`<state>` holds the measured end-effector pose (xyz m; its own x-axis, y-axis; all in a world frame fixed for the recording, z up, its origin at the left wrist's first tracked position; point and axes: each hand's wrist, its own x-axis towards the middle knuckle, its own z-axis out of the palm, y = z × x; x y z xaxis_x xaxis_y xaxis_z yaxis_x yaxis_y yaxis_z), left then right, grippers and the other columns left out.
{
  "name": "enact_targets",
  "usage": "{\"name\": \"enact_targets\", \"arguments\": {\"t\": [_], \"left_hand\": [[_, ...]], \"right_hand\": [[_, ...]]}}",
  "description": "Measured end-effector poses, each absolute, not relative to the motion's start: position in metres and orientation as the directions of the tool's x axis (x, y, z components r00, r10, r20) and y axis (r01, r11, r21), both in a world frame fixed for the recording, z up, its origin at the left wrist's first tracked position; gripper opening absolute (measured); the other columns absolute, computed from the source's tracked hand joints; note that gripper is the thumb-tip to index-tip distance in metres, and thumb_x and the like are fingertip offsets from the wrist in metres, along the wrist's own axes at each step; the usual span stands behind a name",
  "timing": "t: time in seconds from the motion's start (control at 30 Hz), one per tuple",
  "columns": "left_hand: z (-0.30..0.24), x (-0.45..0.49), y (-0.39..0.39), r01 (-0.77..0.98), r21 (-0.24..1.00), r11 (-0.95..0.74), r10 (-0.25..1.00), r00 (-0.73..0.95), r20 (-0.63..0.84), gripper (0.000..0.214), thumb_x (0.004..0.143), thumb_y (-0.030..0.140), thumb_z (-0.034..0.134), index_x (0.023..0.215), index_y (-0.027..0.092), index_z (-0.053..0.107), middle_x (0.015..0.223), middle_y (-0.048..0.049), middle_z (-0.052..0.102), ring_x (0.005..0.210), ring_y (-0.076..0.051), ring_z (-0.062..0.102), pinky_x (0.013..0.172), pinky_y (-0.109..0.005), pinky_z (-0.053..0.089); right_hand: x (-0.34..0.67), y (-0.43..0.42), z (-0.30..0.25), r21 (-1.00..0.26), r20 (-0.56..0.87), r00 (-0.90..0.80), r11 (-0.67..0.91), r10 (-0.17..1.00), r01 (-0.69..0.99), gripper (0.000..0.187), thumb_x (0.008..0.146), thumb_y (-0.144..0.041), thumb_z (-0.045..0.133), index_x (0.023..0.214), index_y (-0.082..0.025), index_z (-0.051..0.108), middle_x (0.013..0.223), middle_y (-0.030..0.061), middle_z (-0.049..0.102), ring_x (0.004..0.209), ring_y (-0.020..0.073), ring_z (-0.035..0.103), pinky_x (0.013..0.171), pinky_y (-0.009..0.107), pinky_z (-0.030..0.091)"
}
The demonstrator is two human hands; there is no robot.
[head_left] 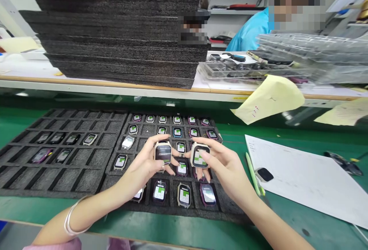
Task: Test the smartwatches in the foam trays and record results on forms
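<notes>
My left hand grips a beige smartwatch body by its edges, its screen dark and facing me, my thumb at its lower edge. A second light-cased smartwatch body, showing a white and green screen, is held in my right hand, with the thumb on its glass. Both hands hover side by side over a black foam tray. Its pockets hold several watch bodies, such as a beige one and a purple one, most with lit green and white screens. My hands hide some pockets.
Left of it lies another foam tray with a few watch bodies. On the right are a white board, a green pen and a loose watch body. A shelf holds stacked black foam and clear plastic trays. People sit beyond.
</notes>
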<state>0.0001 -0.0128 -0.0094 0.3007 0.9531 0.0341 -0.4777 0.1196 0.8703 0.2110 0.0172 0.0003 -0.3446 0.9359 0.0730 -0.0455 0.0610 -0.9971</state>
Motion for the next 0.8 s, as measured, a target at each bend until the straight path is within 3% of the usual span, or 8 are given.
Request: {"name": "enact_targets", "arguments": {"t": [0.17,0.33,0.43,0.67,0.73,0.8], "left_hand": [[-0.008,-0.001,-0.013,-0.457,0.882,0.112,0.956,0.291,0.029,0.042,0.083,0.014,0.053,0.124,0.022,0.047,0.104,-0.0079,0.064,0.093,-0.022,0.063,0.078,-0.036,0.053],[-0.005,-0.005,-0.012,-0.42,0.897,0.137,0.956,0.293,-0.009,0.032,0.084,0.014,0.051,0.115,0.02,0.05,0.107,-0.0101,0.065,0.099,-0.026,0.064,0.084,-0.042,0.053],[-0.002,-0.006,-0.012,-0.409,0.9,0.15,0.958,0.287,-0.03,0.029,0.085,0.015,0.051,0.113,0.02,0.051,0.111,-0.0109,0.065,0.104,-0.027,0.063,0.09,-0.044,0.051],[-0.002,-0.004,-0.015,-0.402,0.901,0.165,0.951,0.305,-0.038,0.025,0.088,0.015,0.049,0.112,0.021,0.052,0.111,-0.0088,0.065,0.101,-0.024,0.064,0.088,-0.04,0.052],[-0.003,-0.003,-0.016,-0.41,0.898,0.159,0.944,0.329,-0.017,0.026,0.089,0.014,0.049,0.114,0.022,0.051,0.108,-0.008,0.065,0.099,-0.023,0.065,0.086,-0.039,0.054],[-0.005,-0.002,-0.016,-0.419,0.895,0.152,0.938,0.345,0.003,0.027,0.09,0.015,0.049,0.116,0.023,0.051,0.105,-0.0074,0.065,0.096,-0.022,0.065,0.082,-0.036,0.055]], "right_hand": [[0.21,0.014,0.001,-0.998,0.059,-0.367,0.065,0.928,0.004,0.033,0.091,-0.035,0.059,0.119,-0.018,0.059,0.076,0.0047,0.069,0.046,0.0115,0.059,0.039,0.02,0.042],[0.216,0.007,0.001,-0.996,0.071,-0.443,0.043,0.894,-0.073,0.038,0.095,-0.035,0.053,0.129,-0.019,0.053,0.073,0.004,0.068,0.057,0.0162,0.064,0.045,0.023,0.048],[0.216,0.003,0.004,-0.996,0.082,-0.443,0.056,0.893,-0.073,0.034,0.094,-0.03,0.056,0.126,-0.02,0.055,0.067,0.001,0.065,0.052,0.0131,0.062,0.045,0.02,0.047],[0.209,-0.006,0.012,-0.994,0.089,-0.426,0.051,0.9,-0.099,0.023,0.091,-0.028,0.062,0.113,-0.026,0.061,0.079,0.002,0.067,0.049,0.0097,0.062,0.04,0.015,0.044],[0.209,-0.015,0.019,-0.982,0.112,-0.518,0.015,0.848,-0.188,0.034,0.089,-0.027,0.065,0.122,-0.031,0.056,0.092,0.0045,0.069,0.058,0.0119,0.066,0.044,0.017,0.049],[0.212,-0.029,0.027,-0.961,0.153,-0.63,-0.035,0.762,-0.276,0.058,0.084,-0.03,0.072,0.134,-0.038,0.045,0.108,0.0067,0.067,0.074,0.017,0.07,0.051,0.02,0.054]]}}
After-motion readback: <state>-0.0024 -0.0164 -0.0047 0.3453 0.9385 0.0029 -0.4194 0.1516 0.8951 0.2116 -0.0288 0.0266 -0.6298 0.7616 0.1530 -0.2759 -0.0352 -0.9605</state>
